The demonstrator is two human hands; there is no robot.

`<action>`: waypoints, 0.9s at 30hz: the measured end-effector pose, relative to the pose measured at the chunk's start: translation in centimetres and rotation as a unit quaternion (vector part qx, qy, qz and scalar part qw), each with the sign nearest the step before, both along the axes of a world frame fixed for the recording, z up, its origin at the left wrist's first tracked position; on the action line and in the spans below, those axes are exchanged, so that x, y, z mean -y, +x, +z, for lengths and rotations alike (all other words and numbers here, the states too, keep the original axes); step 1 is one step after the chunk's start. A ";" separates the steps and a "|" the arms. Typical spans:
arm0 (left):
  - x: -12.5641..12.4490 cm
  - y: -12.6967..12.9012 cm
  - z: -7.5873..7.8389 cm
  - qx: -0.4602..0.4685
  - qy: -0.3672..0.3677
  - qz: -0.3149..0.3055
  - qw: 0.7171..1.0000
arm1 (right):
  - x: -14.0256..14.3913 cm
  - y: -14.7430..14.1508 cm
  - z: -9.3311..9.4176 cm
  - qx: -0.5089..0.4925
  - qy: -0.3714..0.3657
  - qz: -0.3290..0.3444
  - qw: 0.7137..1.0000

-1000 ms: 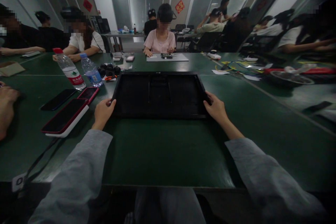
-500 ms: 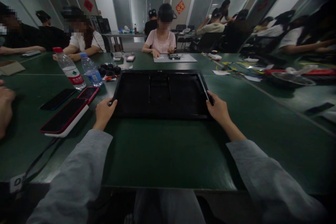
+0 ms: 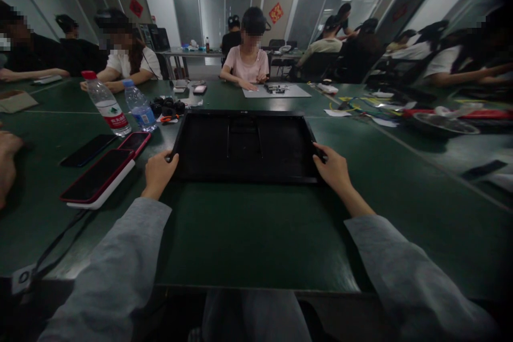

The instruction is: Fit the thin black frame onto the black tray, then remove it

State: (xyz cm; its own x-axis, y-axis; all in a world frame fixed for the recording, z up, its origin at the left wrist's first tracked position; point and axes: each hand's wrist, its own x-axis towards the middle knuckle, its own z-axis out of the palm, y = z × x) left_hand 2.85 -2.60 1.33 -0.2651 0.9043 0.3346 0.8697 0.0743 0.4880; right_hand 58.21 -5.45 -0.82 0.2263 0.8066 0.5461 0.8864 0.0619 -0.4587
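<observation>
L hand (image 3: 159,173) & R hand (image 3: 334,171) held opp. short ends of black, rectangular, plastic-looking panel (image 3: 244,144) btwn them, long axis side-to-side, neither hand nearer.

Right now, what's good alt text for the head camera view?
A left hand and right hand grip opposite sides of a black rectangular panel at a green table. Left of it are a red-capped bottle and blue-capped bottle; a co-worker sits opposite.
</observation>
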 end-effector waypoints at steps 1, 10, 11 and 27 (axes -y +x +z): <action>0.1 0.0 0.0 -0.007 -0.002 0.004 1.000 | 0.0 0.0 0.0 0.001 0.001 0.002 1.000; -0.9 -0.5 -0.8 0.096 -0.023 -0.044 0.994 | -0.4 0.2 -0.4 -0.017 0.014 0.020 1.000; -1.1 -0.5 -0.9 0.108 -0.022 -0.043 0.993 | -0.4 0.2 -0.4 -0.020 0.015 0.018 1.000; -1.2 -0.6 -0.6 0.084 -0.070 -0.014 0.994 | -0.5 0.3 -0.4 -0.028 -0.008 0.030 0.999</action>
State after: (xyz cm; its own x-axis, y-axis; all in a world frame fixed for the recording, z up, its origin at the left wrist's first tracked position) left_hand 2.29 -1.43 0.78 -0.2797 0.9470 0.1578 0.7796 0.1281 0.6131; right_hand 58.53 -4.91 -1.19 0.2075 0.8276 0.5215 0.8543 0.1064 -0.5087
